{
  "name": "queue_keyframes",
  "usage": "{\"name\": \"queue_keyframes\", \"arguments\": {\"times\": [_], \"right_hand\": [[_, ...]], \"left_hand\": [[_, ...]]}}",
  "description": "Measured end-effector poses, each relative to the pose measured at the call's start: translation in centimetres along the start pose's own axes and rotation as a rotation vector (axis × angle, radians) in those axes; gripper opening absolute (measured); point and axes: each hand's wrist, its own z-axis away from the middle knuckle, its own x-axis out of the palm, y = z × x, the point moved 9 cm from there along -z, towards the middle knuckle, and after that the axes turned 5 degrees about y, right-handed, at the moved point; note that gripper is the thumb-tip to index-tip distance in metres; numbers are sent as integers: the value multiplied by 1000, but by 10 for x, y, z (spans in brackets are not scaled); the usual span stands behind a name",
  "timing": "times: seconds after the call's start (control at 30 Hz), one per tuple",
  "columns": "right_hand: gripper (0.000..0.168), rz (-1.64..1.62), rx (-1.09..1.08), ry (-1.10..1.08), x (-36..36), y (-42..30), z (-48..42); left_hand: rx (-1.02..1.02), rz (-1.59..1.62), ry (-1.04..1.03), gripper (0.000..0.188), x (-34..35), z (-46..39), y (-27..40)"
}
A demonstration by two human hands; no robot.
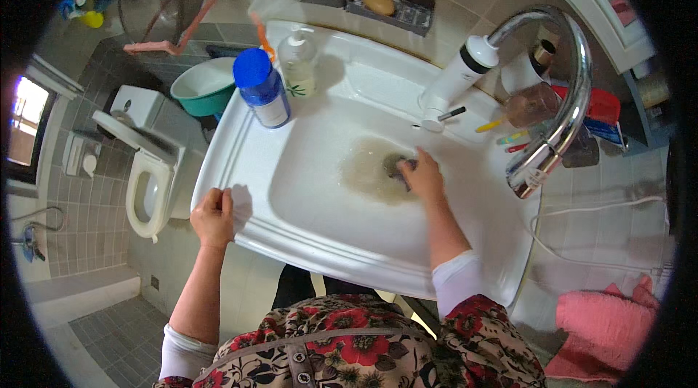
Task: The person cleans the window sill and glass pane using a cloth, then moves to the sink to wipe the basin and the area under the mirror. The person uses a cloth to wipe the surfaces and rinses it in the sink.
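Note:
A white washbasin [327, 181] lies before me, with a shallow pool of murky brownish water [360, 170] around its drain. Over that pool, my right hand [425, 175] reaches down with its fingers around a small dark object [408, 185]. Blur and the fingers hide what the object is. My left hand [211, 216] is curled into a fist at the basin's front left rim, and nothing shows in it. A white and chrome faucet [455, 74] rises at the back right, its curved spout [578, 82] swung out over the right side.
A blue-capped bottle [262, 88] and a clear pump bottle [298, 63] stand on the left ledge. Toothbrushes and a cup [531, 107] crowd the right rim. A white cord [594, 205] loops at the right, above a pink towel [600, 328]. A toilet [144, 191] stands left.

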Motion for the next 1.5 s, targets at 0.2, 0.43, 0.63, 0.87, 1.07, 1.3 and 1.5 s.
{"name": "queue_keyframes", "arguments": {"times": [0.2, 0.43, 0.63, 0.87, 1.07, 1.3, 1.5], "right_hand": [[29, 53, -163, 23, 43, 30, 3], [45, 1, -132, 17, 22, 43, -11], [30, -55, -75, 65, 45, 41, 6], [41, 226, -363, 255, 14, 14, 16], [29, -68, -13, 135, 46, 48, -5], [58, 268, -412, 274, 27, 17, 21], [30, -230, 20, -62, 55, 27, 0]], "left_hand": [[17, 63, 11, 23, 3, -1, 4], [83, 99, 80, 23, 3, 4, 1], [14, 106, 38, 25, 2, 1, 0], [37, 138, 53, 22, 3, 2, -3], [13, 113, 34, 22, 3, 4, -10], [-11, 128, 23, 24, 4, 2, -11], [70, 103, 82, 22, 1, 0, 1]]}}
